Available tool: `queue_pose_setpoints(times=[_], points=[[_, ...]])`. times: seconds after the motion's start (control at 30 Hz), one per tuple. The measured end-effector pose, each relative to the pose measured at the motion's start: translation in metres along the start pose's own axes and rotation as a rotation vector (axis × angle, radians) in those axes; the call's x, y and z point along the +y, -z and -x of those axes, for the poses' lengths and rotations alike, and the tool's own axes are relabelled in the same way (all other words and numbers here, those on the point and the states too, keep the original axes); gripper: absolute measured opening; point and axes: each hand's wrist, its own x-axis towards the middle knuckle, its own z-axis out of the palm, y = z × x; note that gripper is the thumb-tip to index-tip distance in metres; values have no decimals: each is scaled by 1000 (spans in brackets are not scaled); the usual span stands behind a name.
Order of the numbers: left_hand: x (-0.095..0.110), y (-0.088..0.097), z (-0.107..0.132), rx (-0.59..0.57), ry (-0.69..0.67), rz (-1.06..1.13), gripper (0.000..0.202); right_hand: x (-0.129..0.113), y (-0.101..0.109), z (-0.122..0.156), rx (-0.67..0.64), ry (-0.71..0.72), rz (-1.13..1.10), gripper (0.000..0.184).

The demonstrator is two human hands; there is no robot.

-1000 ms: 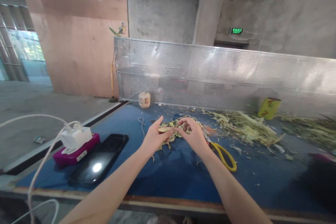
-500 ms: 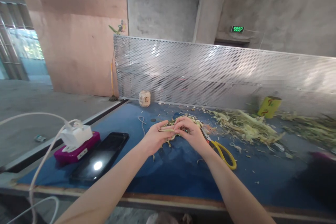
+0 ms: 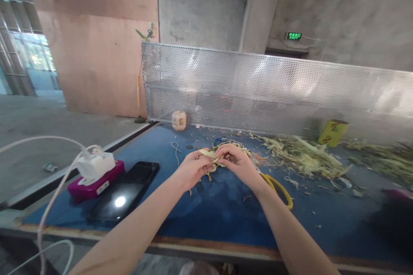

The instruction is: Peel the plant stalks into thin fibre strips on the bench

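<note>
My left hand [image 3: 191, 169] and my right hand [image 3: 238, 162] meet over the blue table top [image 3: 213, 206]. Both pinch a pale yellow-green husk strip [image 3: 211, 155] between their fingertips, a little above a small heap of husk pieces [image 3: 235, 146]. Yellow-handled scissors [image 3: 280, 187] lie on the table just right of my right wrist, partly hidden by it.
A black phone [image 3: 124, 194] and a magenta box with a white charger [image 3: 94, 169] and cable sit at the left. A long pile of husks [image 3: 303, 154], a yellow cup [image 3: 332, 132] and a small jar [image 3: 178, 120] stand before the perforated metal screen [image 3: 274, 90].
My left fingers have closed from spread to pinching the strip. Both hands drew closer together and lifted the strip slightly; the view shifted a little.
</note>
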Motion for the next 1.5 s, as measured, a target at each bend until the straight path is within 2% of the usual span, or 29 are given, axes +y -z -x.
queue_pose_setpoints(times=[0.1,0.27,0.47,0.67,0.77,0.9,1.0,1.2,1.37,1.5], points=[[1,0,0,-53,-3,-37,13,2,-1,0,5,-1,-28,4],[0,0,0,-54,-44,-59,13,4,-2,1,19,-29,-73,5],[1,-3,2,0,-54,-71,16,1,-4,1,22,-60,-124,8],[2,-6,3,-59,-64,-105,25,-2,-5,1,-9,-64,-179,9],[1,-5,3,-58,-72,-148,37,-3,-4,2,-17,-36,-129,11],[0,-5,4,-35,-80,-180,65,-6,-3,3,-33,5,-17,12],[1,-7,6,-17,-81,-174,76,-8,-4,3,-20,25,8,12],[3,-9,8,-19,-105,-185,80,-6,-5,2,4,60,52,12],[4,-9,8,-33,-131,-236,81,-6,1,3,-83,117,132,13],[6,-9,9,-21,-176,-372,75,-12,6,3,-135,165,249,14]])
